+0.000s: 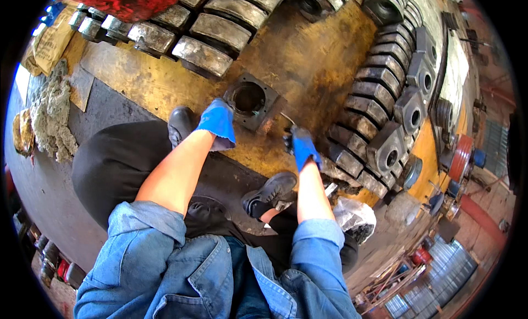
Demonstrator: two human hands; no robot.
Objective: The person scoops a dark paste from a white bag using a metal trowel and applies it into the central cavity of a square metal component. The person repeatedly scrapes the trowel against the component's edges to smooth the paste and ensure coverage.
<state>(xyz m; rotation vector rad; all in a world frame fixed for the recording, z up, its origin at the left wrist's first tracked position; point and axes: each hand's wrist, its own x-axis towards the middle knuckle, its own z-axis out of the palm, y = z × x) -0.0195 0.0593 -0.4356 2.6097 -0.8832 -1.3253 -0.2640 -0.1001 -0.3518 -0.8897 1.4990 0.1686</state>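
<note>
A dark, square metal block (265, 97) with a large round bore lies on the oily yellow floor before me. My left hand (218, 120), in a blue glove, grips the block's left edge; its fingertips are partly hidden. On the right, my gloved right hand (301, 145) is closed around a thin metal rod-like tool (287, 119). The tool points up and left toward the block's lower right corner. Its exact kind cannot be made out. The bore looks dark inside, with brownish grime on the block.
Rows of similar metal blocks (221, 31) stand at the far left, with a red cloth (129, 1) on top. Another long stack (369, 106) lines the right. A grey rag (52, 113) lies left. Near my right shoe (270, 191) is a clear plastic bag (355, 213).
</note>
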